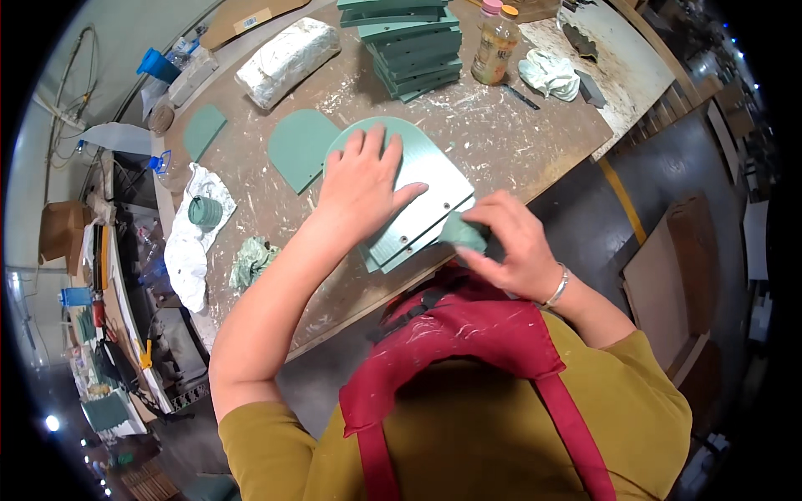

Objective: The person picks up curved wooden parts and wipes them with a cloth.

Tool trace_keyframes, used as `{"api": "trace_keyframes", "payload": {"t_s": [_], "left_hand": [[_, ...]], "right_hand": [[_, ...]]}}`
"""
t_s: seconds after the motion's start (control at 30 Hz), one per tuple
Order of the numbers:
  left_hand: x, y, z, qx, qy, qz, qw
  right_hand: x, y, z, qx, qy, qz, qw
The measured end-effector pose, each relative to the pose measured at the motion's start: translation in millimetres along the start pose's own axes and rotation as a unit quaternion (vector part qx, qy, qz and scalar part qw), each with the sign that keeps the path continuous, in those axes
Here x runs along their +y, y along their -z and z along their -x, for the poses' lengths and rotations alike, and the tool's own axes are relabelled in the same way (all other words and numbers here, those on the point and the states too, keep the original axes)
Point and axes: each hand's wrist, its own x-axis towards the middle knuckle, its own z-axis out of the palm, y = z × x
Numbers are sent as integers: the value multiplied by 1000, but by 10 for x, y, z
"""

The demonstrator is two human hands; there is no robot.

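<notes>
My left hand (362,179) lies flat with fingers spread on a pale green, round-ended panel (430,179). This panel rests on at least one more, whose edges show below it, and small dark holes sit along its straight edge. At the near right corner of the panel, my right hand (514,246) pinches a crumpled green cloth (462,233) against or close beside the edge. Left of the pile lies another green round-ended panel (302,146), partly covered by it. A smaller green piece (204,132) is farther left.
A tall stack of green panels (413,50) stands at the back beside bottles (494,50) and a white cloth (549,73). A wrapped white bundle (288,63) is back left. A crumpled green rag (253,263) and a small green tin (205,212) on white cloth lie left.
</notes>
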Motion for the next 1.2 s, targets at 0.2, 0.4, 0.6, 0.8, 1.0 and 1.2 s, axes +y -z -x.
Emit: {"api": "trace_keyframes", "payload": {"t_s": [0.2, 0.4, 0.6, 0.8, 1.0, 1.2], "left_hand": [[-42, 48, -61, -26, -20, 35, 999], [-84, 26, -35, -10, -38, 41, 998], [-86, 30, -43, -17, -41, 43, 998], [-423, 198, 92, -8, -17, 193, 981], [-1209, -326, 1862, -12, 257, 99, 961], [-1340, -936, 2613, 75, 289, 139, 944]], "right_hand": [[-455, -498, -100, -14, 34, 56, 998], [-551, -745, -31, -9, 3, 75, 997], [-236, -463, 27, 77, -98, 136, 983], [207, -21, 28, 191, -199, 146, 950], [51, 219, -215, 194, -244, -278, 909], [-214, -330, -717, 108, -286, -536, 787]]}}
